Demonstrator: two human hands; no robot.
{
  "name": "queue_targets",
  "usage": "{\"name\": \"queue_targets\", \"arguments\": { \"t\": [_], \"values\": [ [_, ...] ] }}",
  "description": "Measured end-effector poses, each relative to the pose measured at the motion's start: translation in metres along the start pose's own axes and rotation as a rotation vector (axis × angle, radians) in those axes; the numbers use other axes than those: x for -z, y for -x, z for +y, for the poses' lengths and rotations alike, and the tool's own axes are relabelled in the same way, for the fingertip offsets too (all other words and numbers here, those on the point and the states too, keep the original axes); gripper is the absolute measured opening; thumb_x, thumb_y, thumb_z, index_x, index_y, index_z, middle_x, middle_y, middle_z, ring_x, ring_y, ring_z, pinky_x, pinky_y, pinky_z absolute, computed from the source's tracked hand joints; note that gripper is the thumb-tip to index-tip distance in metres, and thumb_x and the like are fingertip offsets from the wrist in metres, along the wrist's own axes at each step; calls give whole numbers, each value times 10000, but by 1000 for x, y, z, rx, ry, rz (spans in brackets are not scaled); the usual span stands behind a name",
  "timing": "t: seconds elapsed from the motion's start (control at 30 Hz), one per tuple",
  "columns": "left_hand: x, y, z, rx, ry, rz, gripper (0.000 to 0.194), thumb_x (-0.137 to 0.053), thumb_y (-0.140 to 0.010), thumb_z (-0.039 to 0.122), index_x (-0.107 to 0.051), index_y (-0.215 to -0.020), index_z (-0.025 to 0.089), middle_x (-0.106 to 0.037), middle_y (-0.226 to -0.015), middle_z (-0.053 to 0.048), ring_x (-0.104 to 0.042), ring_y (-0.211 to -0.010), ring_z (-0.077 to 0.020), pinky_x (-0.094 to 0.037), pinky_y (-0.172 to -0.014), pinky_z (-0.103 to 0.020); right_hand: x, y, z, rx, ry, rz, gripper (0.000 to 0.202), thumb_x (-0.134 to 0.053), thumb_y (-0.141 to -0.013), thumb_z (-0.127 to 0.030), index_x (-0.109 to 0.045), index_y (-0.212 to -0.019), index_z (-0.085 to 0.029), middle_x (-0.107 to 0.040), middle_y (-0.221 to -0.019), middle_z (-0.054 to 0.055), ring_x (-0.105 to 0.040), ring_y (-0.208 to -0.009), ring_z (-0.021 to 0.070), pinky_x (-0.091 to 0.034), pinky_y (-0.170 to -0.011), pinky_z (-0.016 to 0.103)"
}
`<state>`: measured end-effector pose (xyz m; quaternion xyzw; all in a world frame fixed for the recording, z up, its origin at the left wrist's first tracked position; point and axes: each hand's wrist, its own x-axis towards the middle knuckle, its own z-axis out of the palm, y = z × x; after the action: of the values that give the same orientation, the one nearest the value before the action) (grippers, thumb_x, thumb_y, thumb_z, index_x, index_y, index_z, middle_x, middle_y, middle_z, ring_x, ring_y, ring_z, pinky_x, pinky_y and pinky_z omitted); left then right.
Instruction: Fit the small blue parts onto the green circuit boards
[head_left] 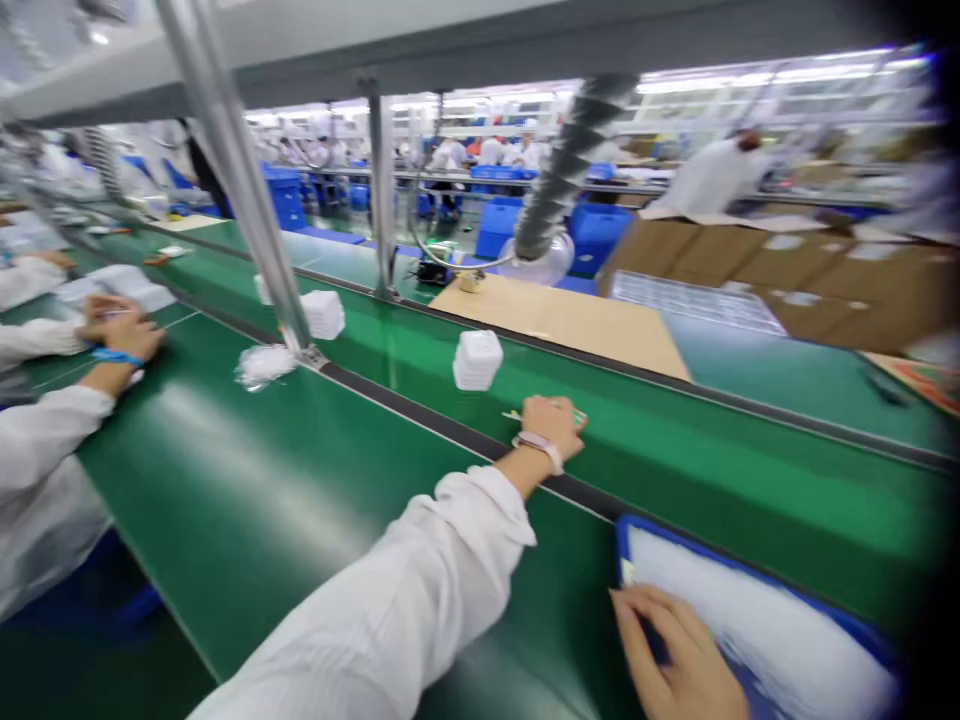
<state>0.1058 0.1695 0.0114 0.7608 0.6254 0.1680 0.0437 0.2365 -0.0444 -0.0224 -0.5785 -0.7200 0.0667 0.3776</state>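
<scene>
My left hand (553, 425) reaches over the green conveyor belt (675, 465), its fingers closed around a small thin item (513, 415) with white and yellow-green parts. What exactly it is, I cannot make out. A pale band circles that wrist. Just beyond the hand, a stack of white trays (478, 360) stands on the belt. My right hand (679, 650) is at the near edge of a blue bin (624, 545) filled with white material, thumb and fingers apart, with nothing visible between them.
A metal post (232, 180) rises from the belt's near rail. Beside it are a clear plastic bundle (265, 366) and more white trays (322, 315). Co-workers' hands (120, 328) are at the left. Across the belt lie a tan board (562, 320) and cardboard boxes (705, 255); a flexible duct (566, 165) hangs above.
</scene>
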Motion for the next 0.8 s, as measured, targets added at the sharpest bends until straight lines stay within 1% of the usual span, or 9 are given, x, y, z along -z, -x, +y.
{"name": "queue_targets", "arguments": {
  "t": [0.07, 0.13, 0.2, 0.27, 0.37, 0.47, 0.57, 0.7, 0.8],
  "values": [
    [5, 1, -9, -20, 10, 4, 432, -642, -707, 342, -508, -1038, 99, -599, -1006, -140, -514, -976, -260, -354, -812, -353, 2, 0, -7, -18, -29, -6, 243, -469, -850, -403, -615, -792, -216, -626, -868, 85, -602, -835, 234, -499, -753, 400],
    [6, -1, -19, -42, 23, 15, 474, -658, -696, 317, -485, -1084, 105, -585, -1055, -148, -485, -1026, -279, -335, -854, -376, 5, -1, -15, -39, -46, 3, 216, -467, -861, -358, -605, -796, -204, -611, -869, 82, -589, -846, 219, -487, -755, 373],
    [6, -2, -31, -44, 35, 29, 507, -662, -696, 327, -471, -1114, 114, -578, -1079, -146, -473, -1041, -292, -337, -863, -391, 7, -3, -20, -54, -67, 9, 197, -465, -867, -329, -596, -796, -200, -600, -863, 77, -579, -841, 208, -478, -751, 356],
    [9, 0, -45, -38, 79, 44, 514, -662, -702, 374, -474, -1119, 140, -588, -1074, -115, -482, -1029, -284, -353, -867, -388, 11, -5, -19, -68, -84, 14, 183, -464, -868, -308, -588, -794, -196, -593, -857, 73, -570, -831, 199, -470, -750, 348],
    [17, 13, -63, -97, 301, 96, 500, -670, -705, 398, -479, -1108, 173, -595, -1086, -64, -502, -1022, -231, -385, -885, -330, 23, -6, -5, -105, -72, 47, 168, -471, -858, -293, -579, -779, -191, -586, -847, 71, -556, -834, 198, -455, -766, 358],
    [26, 41, -71, -231, 497, 93, 472, -671, -711, 377, -484, -1105, 197, -575, -1145, -46, -504, -1054, -205, -392, -920, -310, 40, -6, 18, -193, -38, 135, 147, -493, -832, -309, -573, -839, -186, -578, -865, 71, -541, -803, 194, -451, -721, 354],
    [37, 78, -72, -359, 583, -27, 494, -684, -690, 362, -496, -1127, 226, -562, -1173, -43, -507, -1069, -212, -396, -935, -328, 51, -3, 34, -272, -29, 158, 176, -511, -810, -332, -563, -899, -188, -567, -909, 70, -532, -795, 188, -448, -674, 334],
    [50, 122, -78, -528, 589, -242, 553, -689, -664, 348, -503, -1180, 275, -570, -1176, -26, -513, -1066, -215, -388, -949, -342, 46, -1, 36, -264, 2, 20, 161, -512, -799, -331, -571, -740, -193, -552, -827, 62, -526, -828, 207, -431, -741, 368],
    [54, 143, -87, -614, 532, -378, 608, -704, -632, 325, -503, -1205, 309, -576, -1186, -14, -489, -1112, -228, -379, -957, -344, 36, 0, 35, -263, 25, -55, 181, -508, -792, -327, -579, -697, -190, -540, -778, 60, -517, -794, 210, -419, -747, 383]
  ]
}}
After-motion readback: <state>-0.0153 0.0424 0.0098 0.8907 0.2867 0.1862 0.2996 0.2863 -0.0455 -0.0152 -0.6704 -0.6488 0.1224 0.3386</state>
